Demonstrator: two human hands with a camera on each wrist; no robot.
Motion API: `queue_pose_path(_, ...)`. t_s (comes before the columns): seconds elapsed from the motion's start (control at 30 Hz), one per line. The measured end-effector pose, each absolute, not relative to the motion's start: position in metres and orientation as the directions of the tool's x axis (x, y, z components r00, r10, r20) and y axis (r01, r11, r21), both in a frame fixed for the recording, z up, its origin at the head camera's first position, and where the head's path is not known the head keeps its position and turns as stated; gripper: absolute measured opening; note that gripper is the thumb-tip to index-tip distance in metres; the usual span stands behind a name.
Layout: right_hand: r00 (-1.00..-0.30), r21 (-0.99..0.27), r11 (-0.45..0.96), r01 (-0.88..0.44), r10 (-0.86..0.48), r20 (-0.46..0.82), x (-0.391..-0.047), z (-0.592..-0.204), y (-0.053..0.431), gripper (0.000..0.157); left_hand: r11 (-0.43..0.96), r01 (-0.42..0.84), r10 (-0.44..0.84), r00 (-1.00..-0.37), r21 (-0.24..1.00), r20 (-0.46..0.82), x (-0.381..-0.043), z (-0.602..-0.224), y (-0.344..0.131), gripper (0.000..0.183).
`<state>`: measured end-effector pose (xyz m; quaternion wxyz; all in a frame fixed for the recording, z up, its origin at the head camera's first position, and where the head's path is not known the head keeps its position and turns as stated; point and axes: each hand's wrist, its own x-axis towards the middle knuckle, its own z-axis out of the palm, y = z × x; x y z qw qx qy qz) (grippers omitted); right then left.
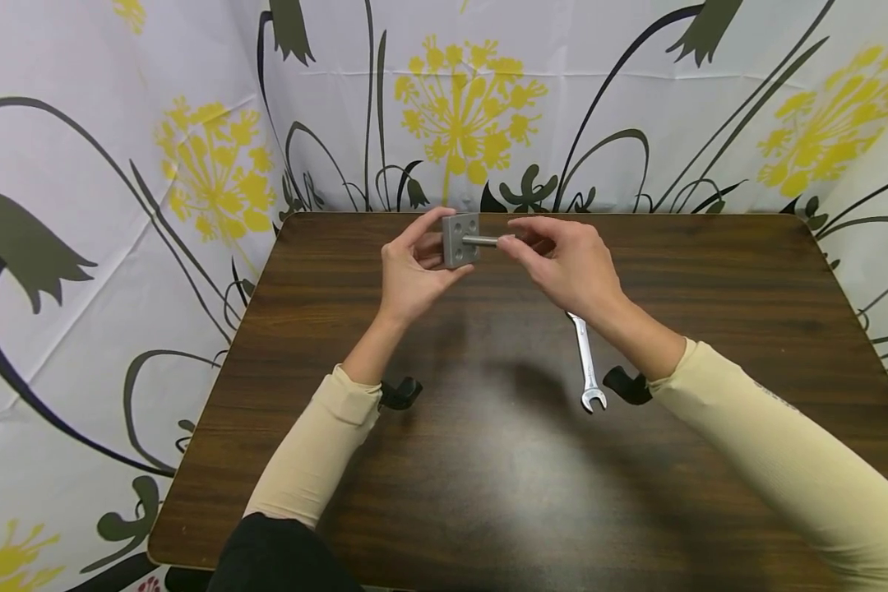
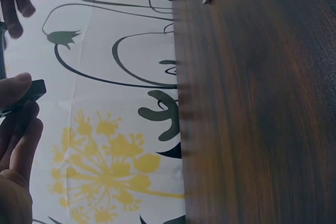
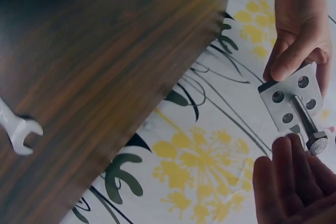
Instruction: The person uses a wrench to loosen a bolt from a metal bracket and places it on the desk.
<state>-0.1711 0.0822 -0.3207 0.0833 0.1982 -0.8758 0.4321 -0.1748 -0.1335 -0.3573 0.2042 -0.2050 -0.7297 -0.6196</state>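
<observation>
A grey metal plate (image 1: 453,241) with several holes is held in my left hand (image 1: 414,275), fingers behind it and thumb along its lower edge. Out of the plate's middle sticks a threaded hex bolt (image 3: 304,114), its head (image 3: 317,144) pointing away from the plate. My right hand (image 1: 573,259) pinches the bolt near its head between thumb and forefinger, and its other fingers (image 3: 283,174) lie beside the bolt in the right wrist view. The left wrist view catches only part of the dark-looking plate (image 2: 37,89) at its left edge.
An open-end wrench (image 1: 585,362) lies on the dark wooden table (image 1: 474,477), below the right hand. Both hands are raised near the table's far edge. Behind it hangs a white curtain (image 1: 340,99) with yellow flowers. Black wrist cameras (image 1: 401,393) are strapped under both forearms.
</observation>
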Motion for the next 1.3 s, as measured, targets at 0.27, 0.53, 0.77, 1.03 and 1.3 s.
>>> queue_pose_path(0.27, -0.885, -0.687, 0.558, -0.465, -0.294, 0.36, -0.173, -0.321, 0.084, 0.032, 0.141, 0.562, 0.049, -0.826, 0.815, 0.561, -0.177, -0.358, -0.134, 0.064)
queue_pose_path(0.53, -0.903, -0.724, 0.54, -0.429, -0.282, 0.325, -0.174, -0.321, 0.083, 0.022, 0.156, 0.562, 0.045, -0.825, 0.812, 0.563, -0.176, -0.356, -0.133, 0.063)
queue_pose_path(0.77, -0.864, -0.642, 0.581, -0.5, -0.287, 0.414, -0.172, -0.321, 0.083, 0.031, 0.162, 0.567, 0.046, -0.822, 0.807, 0.568, -0.176, -0.355, -0.133, 0.063)
queue_pose_path(1.03, -0.904, -0.712, 0.558, -0.426, -0.292, 0.313, -0.173, -0.32, 0.082, 0.023, 0.155, 0.563, 0.046, -0.825, 0.812, 0.564, -0.176, -0.357, -0.134, 0.063)
queue_pose_path(1.3, -0.913, -0.71, 0.575, -0.408, -0.261, 0.313, -0.171, -0.32, 0.082, 0.029, 0.148, 0.553, 0.032, -0.832, 0.82, 0.554, -0.19, -0.378, -0.139, 0.067)
